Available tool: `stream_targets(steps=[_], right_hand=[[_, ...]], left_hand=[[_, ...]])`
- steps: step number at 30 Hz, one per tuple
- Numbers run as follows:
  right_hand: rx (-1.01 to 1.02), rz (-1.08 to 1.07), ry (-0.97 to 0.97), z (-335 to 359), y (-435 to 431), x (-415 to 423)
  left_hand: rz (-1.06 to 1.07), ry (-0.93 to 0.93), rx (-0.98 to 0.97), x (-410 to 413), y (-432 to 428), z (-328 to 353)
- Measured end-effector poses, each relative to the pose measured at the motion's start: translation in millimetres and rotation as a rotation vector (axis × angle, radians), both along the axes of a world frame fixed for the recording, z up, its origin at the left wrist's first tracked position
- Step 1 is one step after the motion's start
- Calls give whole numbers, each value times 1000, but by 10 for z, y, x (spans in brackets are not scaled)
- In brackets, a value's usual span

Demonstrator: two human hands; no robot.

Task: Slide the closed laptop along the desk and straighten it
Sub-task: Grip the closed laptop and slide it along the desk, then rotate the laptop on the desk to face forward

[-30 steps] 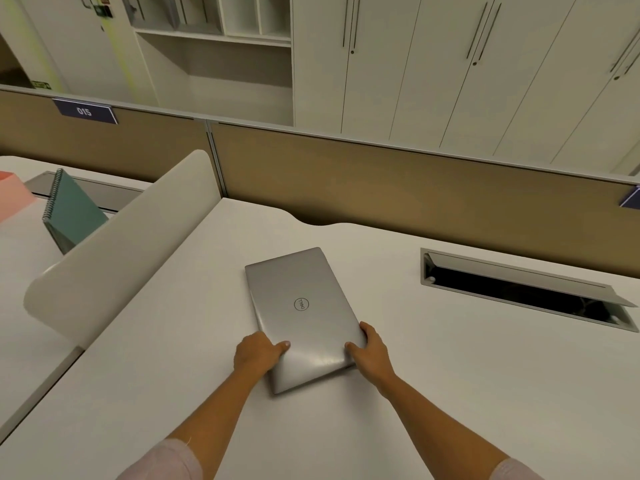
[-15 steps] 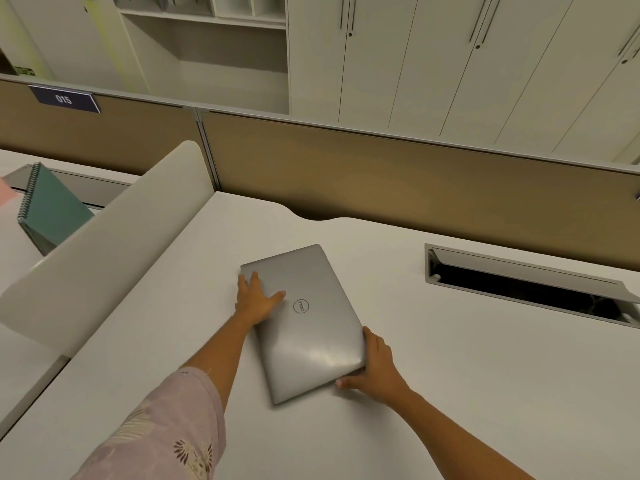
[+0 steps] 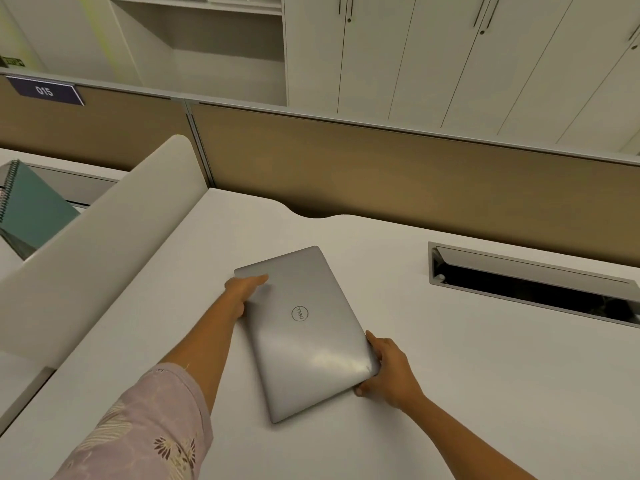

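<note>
A closed silver laptop (image 3: 308, 337) with a round logo lies flat on the white desk (image 3: 485, 386), turned at an angle to the desk edges. My left hand (image 3: 244, 289) holds its far left long edge, thumb on the lid near the far corner. My right hand (image 3: 389, 370) grips the near right corner, fingers wrapped under the short edge and thumb along the side.
A cable slot with a raised grey flap (image 3: 533, 282) opens in the desk to the right. A white curved divider (image 3: 104, 237) rises on the left, with a teal spiral notebook (image 3: 31, 206) behind it. A brown partition (image 3: 415, 174) runs along the back.
My left hand has moved from the near left corner up the laptop's left edge to its far corner. The right hand stays on the near right corner. The laptop has shifted little.
</note>
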State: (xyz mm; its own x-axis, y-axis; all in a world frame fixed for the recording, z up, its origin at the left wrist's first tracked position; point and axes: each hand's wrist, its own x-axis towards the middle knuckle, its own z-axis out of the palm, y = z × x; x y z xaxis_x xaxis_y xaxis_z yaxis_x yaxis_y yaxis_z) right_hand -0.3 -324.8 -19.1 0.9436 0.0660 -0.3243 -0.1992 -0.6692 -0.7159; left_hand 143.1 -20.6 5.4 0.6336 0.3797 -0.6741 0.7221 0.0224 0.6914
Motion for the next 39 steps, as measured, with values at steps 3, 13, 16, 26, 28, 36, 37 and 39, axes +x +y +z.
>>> stream_targets(steps=[3,13,16,26,28,36,37,39], right_hand=[[-37,63,34,38,-32,37],[-47,81,-10,45,-247,-294],[-29,44,-44,62,-457,-468],[-70,-33,9,177,-1411,-1097],[-75,-54,32,200,-1598,-1269],[-40,-194,115,245,-2261,-1735],[-37,-219,118,265,-2354,-1808],[-34,-251,118,267,-2477,-1858]], left_hand=[[3,-20,-20,-61,-14,-63],[63,-163,-143,-358,-261,-42],[61,-168,-192,-520,-442,-18],[32,-149,-288,-1242,-1320,-64],[17,-136,-280,-1384,-1527,-129],[-18,-113,-223,-1786,-2319,-151],[-28,-112,-224,-1851,-2436,-137],[-27,-99,-223,-1916,-2569,-125]])
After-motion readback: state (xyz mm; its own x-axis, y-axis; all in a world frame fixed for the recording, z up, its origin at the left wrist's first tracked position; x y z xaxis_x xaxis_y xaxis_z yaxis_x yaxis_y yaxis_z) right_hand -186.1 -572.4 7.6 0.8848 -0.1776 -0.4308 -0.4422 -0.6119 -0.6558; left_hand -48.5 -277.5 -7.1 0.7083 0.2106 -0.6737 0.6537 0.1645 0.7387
